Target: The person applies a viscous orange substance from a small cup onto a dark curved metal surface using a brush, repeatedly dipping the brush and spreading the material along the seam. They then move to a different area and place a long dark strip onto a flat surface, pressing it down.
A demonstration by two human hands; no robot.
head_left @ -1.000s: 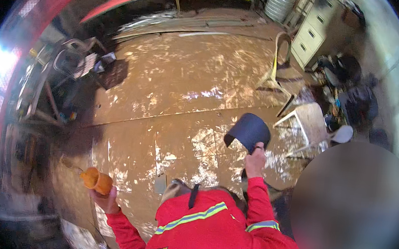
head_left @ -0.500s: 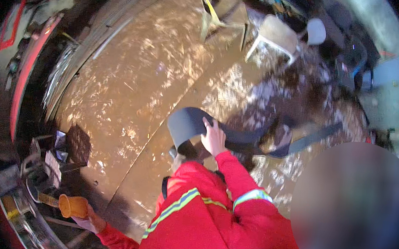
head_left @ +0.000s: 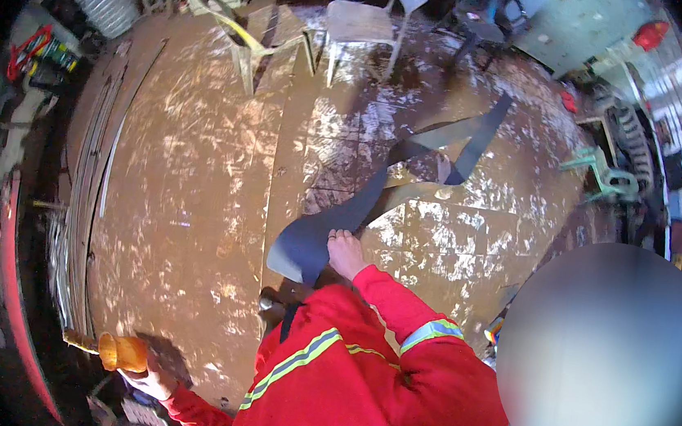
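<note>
At the lower left, my left hand (head_left: 148, 379) is closed around an orange cup-shaped container (head_left: 122, 352) with a narrowed middle. A short yellowish-brown piece (head_left: 81, 341) shows just beyond its mouth; whether it is joined to the container I cannot tell. In front of my body, my right hand (head_left: 345, 254) grips the edge of a long dark grey strip (head_left: 367, 195), its fingers curled over it. The strip's near end curves over by my legs, while the rest trails away to the far right across the floor, twisted into a loop.
A worn brown floor (head_left: 194, 199) with pale scuffs spreads ahead. At the far side stand a white chair (head_left: 363, 26) and a brown chair (head_left: 267, 37). A green chair (head_left: 603, 173) is at the right. Long thin bars (head_left: 98, 181) and a red beam (head_left: 17, 297) line the left.
The view has swung to the right and up. My right hand is lower on the strip, whose raised near curve has flattened. The left hand still holds the orange container.
</note>
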